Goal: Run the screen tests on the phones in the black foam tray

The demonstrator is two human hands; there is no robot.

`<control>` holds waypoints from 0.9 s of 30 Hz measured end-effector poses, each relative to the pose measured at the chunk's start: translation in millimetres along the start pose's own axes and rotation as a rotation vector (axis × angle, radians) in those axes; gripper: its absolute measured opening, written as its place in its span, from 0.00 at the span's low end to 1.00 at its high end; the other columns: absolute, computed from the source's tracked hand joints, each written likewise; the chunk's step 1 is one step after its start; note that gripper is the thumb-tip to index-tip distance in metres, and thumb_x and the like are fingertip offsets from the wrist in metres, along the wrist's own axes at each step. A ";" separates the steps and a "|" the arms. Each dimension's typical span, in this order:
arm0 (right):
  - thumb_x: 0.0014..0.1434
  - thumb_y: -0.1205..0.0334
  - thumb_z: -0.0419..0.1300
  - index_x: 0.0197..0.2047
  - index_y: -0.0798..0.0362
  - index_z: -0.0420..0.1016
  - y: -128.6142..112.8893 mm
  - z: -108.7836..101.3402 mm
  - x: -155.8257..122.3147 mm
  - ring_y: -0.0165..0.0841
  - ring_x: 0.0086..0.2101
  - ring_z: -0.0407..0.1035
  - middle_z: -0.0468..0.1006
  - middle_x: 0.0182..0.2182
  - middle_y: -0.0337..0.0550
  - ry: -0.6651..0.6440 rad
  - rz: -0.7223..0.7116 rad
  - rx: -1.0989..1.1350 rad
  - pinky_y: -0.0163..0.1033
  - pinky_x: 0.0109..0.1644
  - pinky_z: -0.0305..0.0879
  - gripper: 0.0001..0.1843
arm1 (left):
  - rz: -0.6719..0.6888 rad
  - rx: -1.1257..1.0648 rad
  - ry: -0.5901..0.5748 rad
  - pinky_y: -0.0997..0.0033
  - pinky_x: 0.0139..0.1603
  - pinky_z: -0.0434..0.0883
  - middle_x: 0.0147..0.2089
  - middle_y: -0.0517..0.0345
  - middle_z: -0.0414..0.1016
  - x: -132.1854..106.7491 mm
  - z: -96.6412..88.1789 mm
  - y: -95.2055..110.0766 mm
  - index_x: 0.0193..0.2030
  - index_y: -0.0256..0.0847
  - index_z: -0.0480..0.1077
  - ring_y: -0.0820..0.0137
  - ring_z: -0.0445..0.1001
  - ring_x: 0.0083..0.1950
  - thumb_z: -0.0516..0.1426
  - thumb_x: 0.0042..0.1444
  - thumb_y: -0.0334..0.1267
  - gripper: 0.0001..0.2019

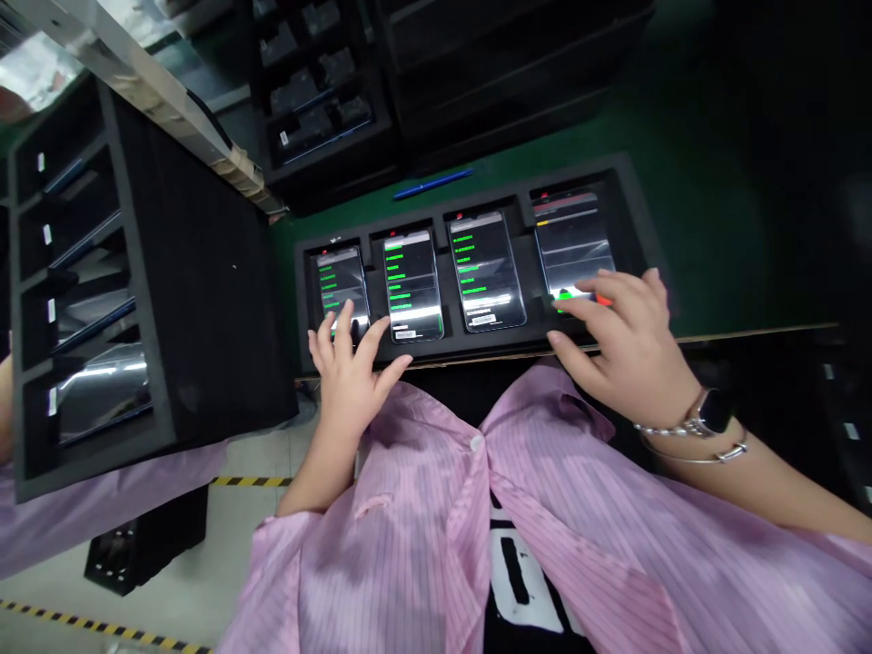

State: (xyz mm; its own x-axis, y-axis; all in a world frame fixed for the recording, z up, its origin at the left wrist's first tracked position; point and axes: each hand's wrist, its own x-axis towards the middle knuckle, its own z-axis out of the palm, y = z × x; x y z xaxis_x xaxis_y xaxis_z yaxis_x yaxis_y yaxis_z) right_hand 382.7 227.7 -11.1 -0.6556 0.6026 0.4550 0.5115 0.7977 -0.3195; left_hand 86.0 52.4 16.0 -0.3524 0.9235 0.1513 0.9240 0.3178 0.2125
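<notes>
In the black tray (450, 295), four phones (413, 286) are lying; we are holding our left hand (351, 368) spread over the nine-o'clock phone (342, 277) and our right hand (630, 350) loosely spread over the three-o'clock phone (573, 238).

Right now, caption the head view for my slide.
Left hand and right hand at a black tray of four lit phones.

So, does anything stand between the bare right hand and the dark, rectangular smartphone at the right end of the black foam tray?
Nothing visible does: the right hand is over the lower part of that smartphone. The slim blue pen lies beyond the black foam tray, out of the way.
</notes>
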 end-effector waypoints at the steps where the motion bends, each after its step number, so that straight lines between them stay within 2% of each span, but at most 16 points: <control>1: 0.72 0.51 0.58 0.56 0.53 0.76 -3.6 2.0 3.2 0.58 0.59 0.68 0.72 0.56 0.59 -0.035 0.001 -0.032 0.77 0.67 0.57 0.18 | -0.014 0.017 -0.036 0.27 0.76 0.48 0.78 0.44 0.56 2.5 -2.1 2.6 0.65 0.53 0.74 0.39 0.54 0.76 0.63 0.61 0.60 0.29; 4: 0.72 0.40 0.54 0.57 0.52 0.78 -8.2 10.9 14.6 0.65 0.59 0.65 0.66 0.58 0.64 -0.166 0.038 -0.088 0.86 0.62 0.54 0.26 | -0.043 0.059 -0.158 0.23 0.75 0.47 0.77 0.44 0.58 14.8 -3.7 9.6 0.65 0.55 0.74 0.38 0.58 0.74 0.64 0.59 0.62 0.30; 6: 0.71 0.36 0.53 0.57 0.50 0.79 -5.4 18.3 24.2 0.68 0.59 0.63 0.65 0.59 0.64 -0.199 0.062 -0.107 0.89 0.60 0.51 0.29 | -0.062 0.071 -0.205 0.19 0.74 0.44 0.78 0.45 0.56 27.5 -1.5 11.4 0.65 0.57 0.74 0.37 0.58 0.74 0.63 0.60 0.63 0.29; 9: 0.68 0.33 0.56 0.57 0.48 0.78 2.2 26.4 40.0 0.70 0.59 0.61 0.65 0.61 0.63 -0.199 0.103 -0.112 0.91 0.59 0.48 0.30 | -0.101 0.045 -0.209 0.16 0.73 0.40 0.79 0.47 0.53 48.3 3.2 8.2 0.65 0.59 0.73 0.35 0.55 0.76 0.62 0.61 0.63 0.28; 12: 0.67 0.34 0.60 0.56 0.49 0.78 2.4 25.1 50.7 0.69 0.60 0.60 0.64 0.63 0.63 -0.196 0.120 -0.070 0.92 0.61 0.43 0.29 | -0.109 -0.029 -0.170 0.15 0.73 0.36 0.80 0.49 0.52 58.8 6.2 2.3 0.64 0.58 0.75 0.35 0.54 0.77 0.63 0.60 0.62 0.27; 15: 0.69 0.39 0.59 0.58 0.50 0.76 -9.4 19.1 51.2 0.70 0.64 0.56 0.63 0.66 0.63 -0.182 0.091 -0.009 0.89 0.66 0.42 0.26 | -0.065 -0.092 -0.086 0.19 0.75 0.34 0.81 0.49 0.50 54.1 7.7 -0.7 0.65 0.57 0.73 0.38 0.52 0.78 0.63 0.60 0.63 0.29; 18: 0.72 0.44 0.56 0.61 0.52 0.73 -23.9 21.3 45.0 0.63 0.66 0.58 0.69 0.63 0.59 -0.172 0.001 0.053 0.82 0.70 0.45 0.24 | -0.030 -0.095 -0.030 0.25 0.77 0.36 0.80 0.46 0.52 44.4 11.8 -1.3 0.67 0.54 0.71 0.41 0.49 0.80 0.63 0.59 0.64 0.33; 20: 0.74 0.47 0.53 0.62 0.54 0.71 -30.4 28.9 41.1 0.58 0.65 0.61 0.72 0.61 0.57 -0.170 -0.040 0.079 0.79 0.72 0.46 0.23 | -0.017 -0.084 -0.031 0.28 0.78 0.39 0.80 0.45 0.53 40.6 16.0 -1.7 0.67 0.52 0.71 0.41 0.48 0.80 0.62 0.60 0.64 0.32; 23: 0.75 0.48 0.52 0.65 0.57 0.68 -33.7 39.7 39.3 0.57 0.66 0.62 0.73 0.61 0.58 -0.180 -0.037 0.085 0.76 0.73 0.46 0.25 | -0.002 -0.065 -0.046 0.29 0.78 0.40 0.79 0.45 0.54 40.3 20.5 -2.9 0.67 0.51 0.72 0.40 0.47 0.80 0.60 0.63 0.63 0.30; 25: 0.75 0.47 0.51 0.65 0.58 0.67 -31.1 39.2 40.4 0.57 0.66 0.61 0.73 0.61 0.59 -0.177 -0.038 0.101 0.74 0.74 0.46 0.27 | 0.005 -0.054 -0.051 0.28 0.78 0.40 0.79 0.46 0.55 42.1 21.0 -3.6 0.67 0.52 0.72 0.40 0.46 0.80 0.60 0.63 0.62 0.30; 27: 0.74 0.44 0.51 0.64 0.57 0.68 -24.1 30.3 41.4 0.56 0.66 0.62 0.73 0.62 0.59 -0.152 -0.026 0.110 0.72 0.74 0.46 0.27 | 0.003 -0.047 -0.056 0.27 0.78 0.40 0.79 0.45 0.54 44.4 20.5 -3.8 0.67 0.52 0.71 0.39 0.46 0.80 0.59 0.64 0.62 0.30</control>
State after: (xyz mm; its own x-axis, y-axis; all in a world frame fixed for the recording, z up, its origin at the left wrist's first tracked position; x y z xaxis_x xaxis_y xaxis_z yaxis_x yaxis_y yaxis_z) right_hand 326.4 234.1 -9.8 -0.7483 0.5721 0.3359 0.4353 0.8055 -0.4020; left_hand 69.8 96.6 2.2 -0.3392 0.9356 0.0980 0.9167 0.3054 0.2576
